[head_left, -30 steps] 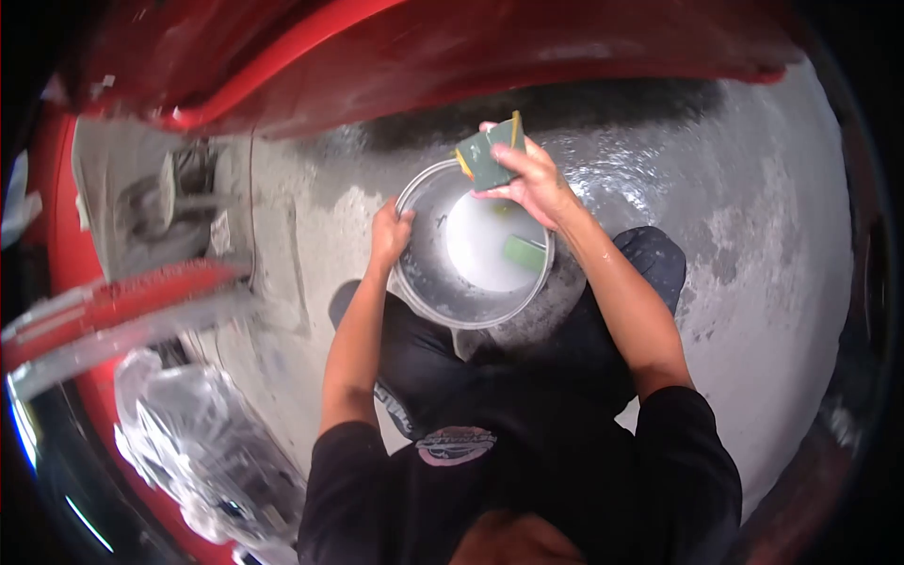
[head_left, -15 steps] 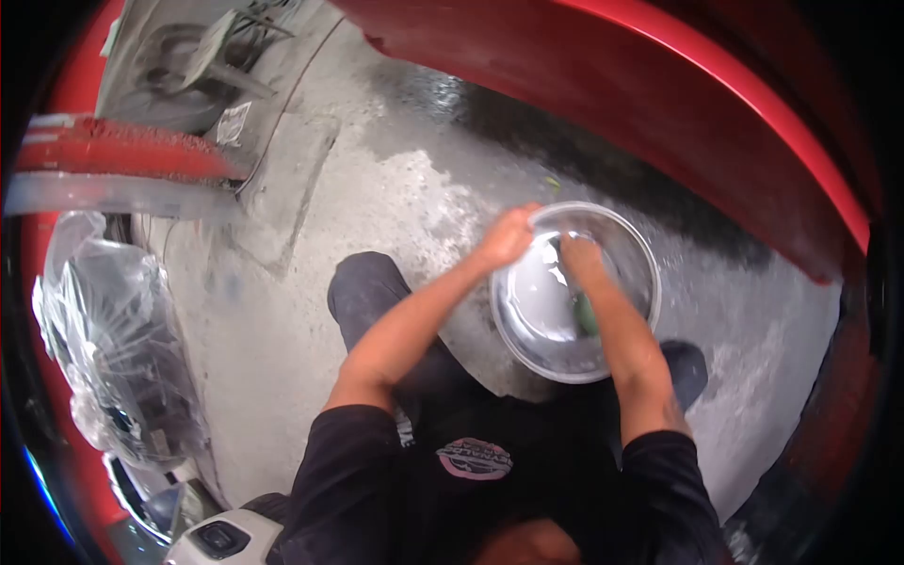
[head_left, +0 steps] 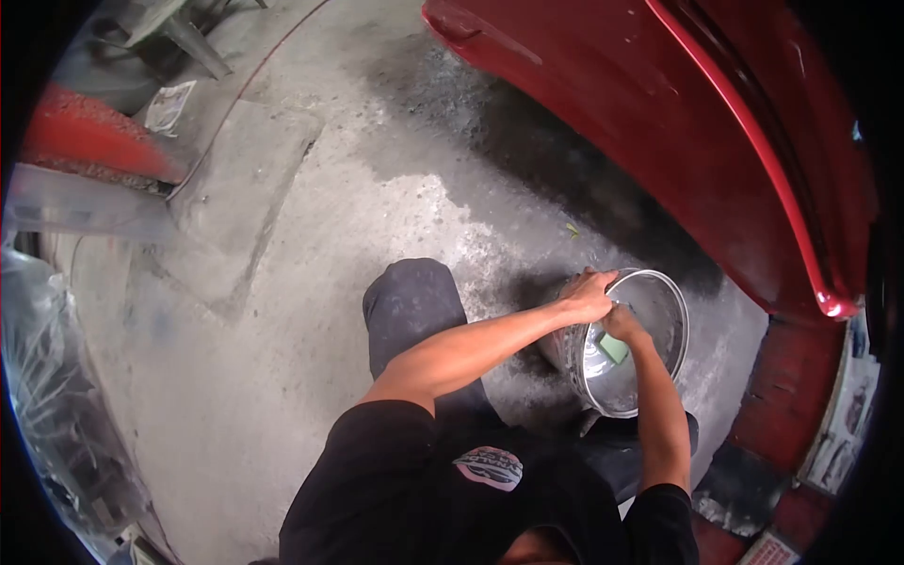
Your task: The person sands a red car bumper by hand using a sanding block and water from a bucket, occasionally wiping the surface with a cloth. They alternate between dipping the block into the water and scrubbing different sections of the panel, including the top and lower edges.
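Observation:
My left hand (head_left: 588,296) is closed over the near-left rim of a metal bucket (head_left: 680,294), fingers wrapped on its edge. Inside the bucket, my right hand (head_left: 622,323) is bent at the wrist, its fingers closed close to the left inner wall. I cannot tell what is in those fingers. Just below that hand, a light green rectangular pad (head_left: 613,348) shows in the shiny bottom of the bucket. The bucket stands in front of my right knee, its mouth turned toward me and its left outer side showing.
A red car body panel (head_left: 603,104) overhangs the wet concrete floor (head_left: 311,311) at the upper right. Clear plastic sheeting (head_left: 56,377) lies along the left. A thin hose or cable (head_left: 247,83) crosses the floor, near a stool (head_left: 179,38). A small leaf (head_left: 572,230) lies beyond the bucket.
The view has shifted, and the bucket now sits farther right and lower, with more of its side showing. My left hand stays on the rim. The green pad shows more fully.

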`<state>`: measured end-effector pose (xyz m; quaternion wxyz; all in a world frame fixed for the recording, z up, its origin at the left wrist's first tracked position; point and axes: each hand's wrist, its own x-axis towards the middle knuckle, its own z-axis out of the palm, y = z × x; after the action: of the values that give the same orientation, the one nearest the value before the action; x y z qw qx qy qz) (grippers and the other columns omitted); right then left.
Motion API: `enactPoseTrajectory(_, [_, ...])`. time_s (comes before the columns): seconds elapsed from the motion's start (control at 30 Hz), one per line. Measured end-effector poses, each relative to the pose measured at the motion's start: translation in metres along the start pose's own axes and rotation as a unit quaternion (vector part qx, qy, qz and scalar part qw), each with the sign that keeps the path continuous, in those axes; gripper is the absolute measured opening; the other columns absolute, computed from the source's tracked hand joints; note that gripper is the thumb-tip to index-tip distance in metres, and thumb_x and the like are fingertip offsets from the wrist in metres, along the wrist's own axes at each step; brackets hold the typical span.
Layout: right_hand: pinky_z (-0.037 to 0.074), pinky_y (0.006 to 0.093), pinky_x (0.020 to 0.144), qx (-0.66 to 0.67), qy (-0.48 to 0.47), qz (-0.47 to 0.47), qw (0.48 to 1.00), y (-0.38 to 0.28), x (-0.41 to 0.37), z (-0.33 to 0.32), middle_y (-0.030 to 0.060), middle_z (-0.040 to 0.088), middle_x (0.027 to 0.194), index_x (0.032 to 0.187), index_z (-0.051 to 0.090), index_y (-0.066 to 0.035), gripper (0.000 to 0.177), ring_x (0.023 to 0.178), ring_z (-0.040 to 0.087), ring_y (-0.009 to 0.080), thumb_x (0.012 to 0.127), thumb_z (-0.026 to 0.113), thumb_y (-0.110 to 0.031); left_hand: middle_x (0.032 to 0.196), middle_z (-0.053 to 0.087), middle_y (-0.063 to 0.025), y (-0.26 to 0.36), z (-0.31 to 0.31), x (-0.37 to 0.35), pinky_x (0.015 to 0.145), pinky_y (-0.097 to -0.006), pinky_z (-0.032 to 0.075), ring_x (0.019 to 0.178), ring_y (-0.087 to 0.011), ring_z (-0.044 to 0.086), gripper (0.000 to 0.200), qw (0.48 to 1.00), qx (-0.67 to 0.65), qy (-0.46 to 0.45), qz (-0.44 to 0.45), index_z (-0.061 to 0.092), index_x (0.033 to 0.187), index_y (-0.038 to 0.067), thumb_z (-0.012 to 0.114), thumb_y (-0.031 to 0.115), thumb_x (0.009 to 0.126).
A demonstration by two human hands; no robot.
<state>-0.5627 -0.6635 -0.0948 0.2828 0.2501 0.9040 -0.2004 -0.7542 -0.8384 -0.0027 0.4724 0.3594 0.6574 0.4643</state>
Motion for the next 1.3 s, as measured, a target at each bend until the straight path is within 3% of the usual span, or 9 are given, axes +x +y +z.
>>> enactPoseTrajectory(0.1, [0.053,0.0465,0.079,0.074,0.07,0.003,0.995,-0.035,-0.029,-0.052,0.0238,0.077,0.092,0.11,0.075,0.003,0.027,0.086,0.074,0.0331,0.101,0.07,-0.022,0.147,0.061,-0.0306,0.003,-0.04,-0.025,0.117,-0.0451,0.047,0.138,-0.0432,0.059,0.064,1.0,0.013,0.023,-0.002,0.057,0.154,0.005,0.058,0.007,0.09])
enactPoseTrajectory(0.27, [0.05,0.0373,0.073,0.116,0.223,-0.055,0.966,-0.084,-0.043,-0.113,0.0042,0.071,0.094,0.112,0.072,0.002,0.026,0.086,0.062,0.0136,0.098,0.073,-0.02,0.129,0.072,-0.025,-0.021,-0.098,-0.046,0.107,-0.0505,0.054,0.125,-0.0446,0.066,0.049,0.997,-0.011,0.074,0.001,0.07,0.136,0.015,0.061,0.015,0.088])
enactPoseTrajectory(0.4, [0.055,0.0358,0.097,0.309,0.208,0.03,0.928,-0.182,-0.058,-0.189,0.0118,0.073,0.124,0.132,0.067,0.005,0.045,0.12,0.068,0.0198,0.1,0.073,-0.027,0.118,0.076,-0.0225,-0.039,-0.136,-0.058,0.099,-0.0489,0.056,0.115,-0.041,0.072,0.043,0.995,-0.06,0.078,0.029,0.074,0.128,0.014,0.062,0.016,0.086])
enactPoseTrajectory(0.67, [0.061,0.0479,0.098,0.611,0.175,-0.083,0.767,-0.312,-0.04,-0.27,0.0143,0.072,0.121,0.133,0.062,0.003,0.031,0.11,0.073,0.0246,0.105,0.062,-0.01,0.147,0.062,-0.0299,-0.024,-0.217,-0.073,0.112,-0.0468,0.049,0.139,-0.0435,0.059,0.089,0.982,-0.016,0.087,0.165,0.06,0.148,-0.001,0.068,0.07,0.095])
enactPoseTrajectory(0.8, [0.061,0.049,0.097,0.628,0.194,-0.088,0.748,-0.351,-0.03,-0.286,0.0139,0.072,0.118,0.129,0.063,0.003,0.027,0.108,0.074,0.0278,0.105,0.061,-0.008,0.155,0.056,-0.0032,0.022,-0.229,-0.074,0.114,-0.0417,0.047,0.141,-0.0195,0.053,0.092,0.803,-0.518,-0.1,0.277,0.043,0.162,0.009,0.072,0.067,0.096])
enactPoseTrajectory(1.0, [0.064,0.0392,0.089,0.602,0.156,-0.118,0.774,-0.368,0.011,-0.296,0.0128,0.073,0.114,0.136,0.061,0.002,0.034,0.099,0.075,0.0203,0.105,0.066,-0.01,0.141,0.063,-0.0059,0.049,-0.221,-0.044,0.112,-0.0456,0.049,0.133,-0.0198,0.059,0.06,0.698,-0.662,0.038,0.27,0.056,0.147,0.009,0.064,0.052,0.107])
enactPoseTrajectory(1.1, [0.06,0.0423,0.095,0.275,0.267,-0.161,0.91,-0.393,0.006,-0.336,0.0178,0.071,0.126,0.153,0.052,-0.001,0.053,0.111,0.071,0.0234,0.105,0.068,-0.016,0.135,0.066,-0.0096,0.031,-0.249,-0.032,0.106,-0.0426,0.051,0.123,-0.0207,0.063,0.049,0.702,-0.609,0.252,0.267,0.06,0.141,0.002,0.06,0.04,0.111])
enactPoseTrajectory(1.23, [0.046,0.0507,0.117,-0.357,0.528,-0.337,0.693,-0.41,-0.016,-0.436,0.0201,0.063,0.145,0.149,0.061,-0.01,0.05,0.138,0.058,0.0407,0.1,0.069,-0.014,0.132,0.067,-0.0092,-0.011,-0.309,0.024,0.104,-0.037,0.05,0.118,-0.0191,0.062,0.049,0.737,-0.449,0.451,0.229,0.056,0.146,-0.005,0.054,0.031,0.112])
enactPoseTrajectory(1.3, [0.037,0.0558,0.124,-0.455,0.464,-0.329,0.685,-0.396,-0.013,-0.47,0.0197,0.049,0.161,0.155,0.056,-0.012,0.058,0.152,0.043,0.0405,0.098,0.07,-0.015,0.163,0.045,-0.0299,-0.002,-0.335,0.05,0.129,-0.044,0.028,0.156,-0.0383,0.04,0.058,0.736,-0.299,0.574,0.199,0.043,0.156,-0.012,0.043,0.029,0.115])
